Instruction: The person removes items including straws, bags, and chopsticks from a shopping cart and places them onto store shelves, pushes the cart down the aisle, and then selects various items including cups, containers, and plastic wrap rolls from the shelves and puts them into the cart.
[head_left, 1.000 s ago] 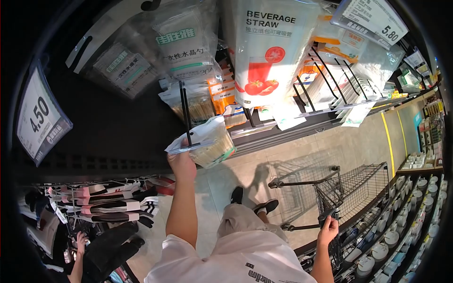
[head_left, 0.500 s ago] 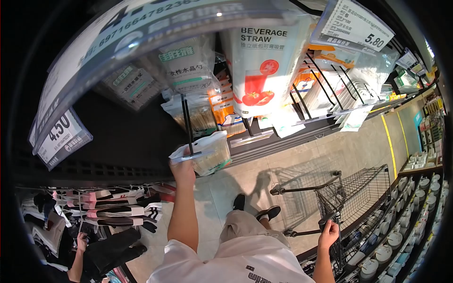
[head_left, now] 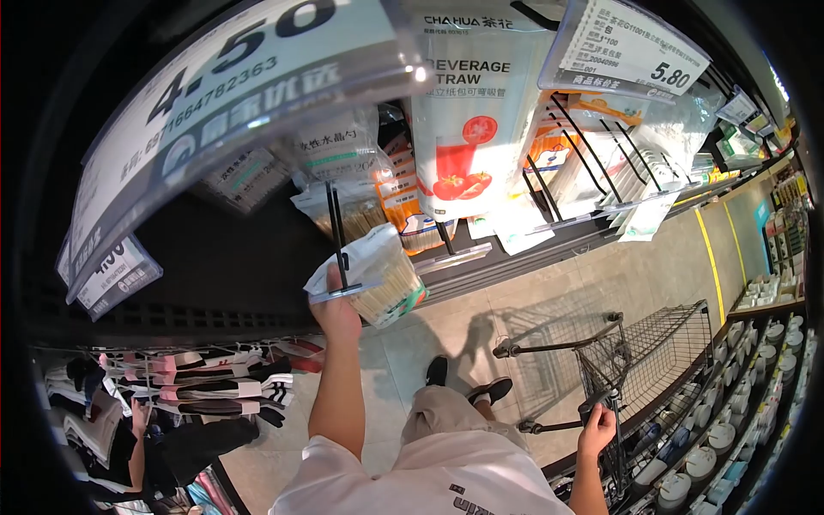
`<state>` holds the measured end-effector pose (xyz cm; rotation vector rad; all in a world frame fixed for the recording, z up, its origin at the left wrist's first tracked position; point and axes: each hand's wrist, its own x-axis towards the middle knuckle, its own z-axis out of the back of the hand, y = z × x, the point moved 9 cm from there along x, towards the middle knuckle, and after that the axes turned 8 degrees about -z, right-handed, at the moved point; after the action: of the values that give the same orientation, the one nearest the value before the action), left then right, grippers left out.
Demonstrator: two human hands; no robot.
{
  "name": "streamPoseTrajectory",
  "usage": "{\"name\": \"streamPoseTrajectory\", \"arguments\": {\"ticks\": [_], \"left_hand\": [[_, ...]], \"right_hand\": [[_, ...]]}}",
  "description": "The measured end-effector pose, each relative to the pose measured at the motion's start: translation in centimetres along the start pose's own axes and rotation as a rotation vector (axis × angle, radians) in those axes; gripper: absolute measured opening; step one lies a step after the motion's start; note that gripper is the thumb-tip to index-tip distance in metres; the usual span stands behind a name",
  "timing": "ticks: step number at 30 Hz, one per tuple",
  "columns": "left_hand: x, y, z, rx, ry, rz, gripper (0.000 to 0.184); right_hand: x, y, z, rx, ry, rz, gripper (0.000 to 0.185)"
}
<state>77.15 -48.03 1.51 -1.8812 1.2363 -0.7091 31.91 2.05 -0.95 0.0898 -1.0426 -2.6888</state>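
Observation:
My left hand [head_left: 337,311] is closed on a clear bag of thin pale sticks [head_left: 388,279], which look like toothpicks. The bag is tilted at the front end of a black display hook [head_left: 337,236], by its clear label holder; whether it still hangs on the hook I cannot tell. Behind it hangs a similar bag of sticks [head_left: 322,209], beside orange packs [head_left: 405,202]. On the right, my right hand [head_left: 598,429] is wrapped around the handle [head_left: 592,403] of a wire shopping cart [head_left: 657,352].
A large beverage straw pack [head_left: 472,129] and price tags [head_left: 631,47] hang close in front. Another person's hand [head_left: 139,418] shows at lower left, near hanging gloves or socks [head_left: 215,388]. Shelves of white containers [head_left: 721,435] line the right side.
The bag in my left hand has tilted and risen slightly, and my thumb now shows against it. My view has shifted a little. The other person's hand has moved up. My right hand stays on the handle.

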Motion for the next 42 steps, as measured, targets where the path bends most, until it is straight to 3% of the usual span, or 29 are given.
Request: {"name": "streamPoseTrajectory", "arguments": {"ticks": [6, 11, 14, 18, 20, 24, 26, 27, 30, 31, 32, 34, 36, 38, 40, 42], "left_hand": [[4.2, 0.9, -2.1, 0.073, -0.045, -0.005, 0.03], [8.2, 1.1, -3.1, 0.236, 0.01, -0.096, 0.017], [9.4, 0.9, -5.1, 0.11, 0.221, -0.271, 0.019], [9.5, 1.2, -6.0, 0.084, 0.053, -0.131, 0.017], [9.5, 0.9, -5.0, 0.225, -0.081, -0.131, 0.019], [10.1, 3.5, -2.2, 0.183, -0.027, -0.255, 0.023], [9.8, 3.0, -2.3, 0.772, 0.298, -0.51, 0.034], [10.0, 5.1, 1.4, 0.738, 0.182, -0.464, 0.039], [3.2, 5.4, 2.5, 0.88, 0.042, -0.121, 0.064], [0.7, 5.0, 2.3, 0.978, 0.046, -0.143, 0.064], [-0.1, 7.4, 3.7, 0.631, 0.205, -0.066, 0.058], [-6.7, 7.8, 4.2, 0.874, 0.139, -0.051, 0.051], [-13.0, 12.3, 5.9, 0.789, 0.539, -0.001, 0.047], [-21.1, 14.7, 6.1, 0.664, 0.689, 0.273, 0.046], [-28.1, 14.7, 2.7, 0.691, 0.994, 0.445, 0.045], [-33.0, 13.3, -2.4, 0.519, 1.095, 0.503, 0.041]], "right_hand": [[-0.2, 0.6, 0.0, 0.006, -0.012, 0.029, 0.026], [0.2, -0.1, -0.2, -0.02, 0.003, -0.006, 0.025], [0.3, -0.4, -0.3, -0.022, 0.008, 0.022, 0.024], [0.6, 0.4, -0.6, -0.002, -0.005, 0.041, 0.023], [0.6, 0.6, -0.5, 0.056, -0.009, 0.034, 0.022], [0.3, 2.2, 0.0, -0.007, -0.043, 0.063, 0.026], [0.3, 2.5, 0.2, -0.047, -0.063, 0.07, 0.025], [0.4, 2.4, 0.2, -0.042, -0.056, 0.065, 0.024], [0.4, 3.1, 0.6, -0.056, -0.091, 0.051, 0.022], [0.3, 3.4, 0.7, -0.083, -0.102, 0.06, 0.022], [0.3, 3.4, 0.7, -0.122, -0.09, 0.03, 0.022], [0.2, 4.3, 1.3, -0.073, -0.089, 0.024, 0.021], [0.2, 4.3, 1.5, -0.092, -0.1, -0.007, 0.021], [0.2, 4.6, 1.6, -0.087, -0.086, -0.033, 0.021], [0.3, 4.5, 1.8, -0.028, -0.079, -0.036, 0.02], [0.2, 3.9, 1.7, -0.01, -0.043, -0.035, 0.019]]}}
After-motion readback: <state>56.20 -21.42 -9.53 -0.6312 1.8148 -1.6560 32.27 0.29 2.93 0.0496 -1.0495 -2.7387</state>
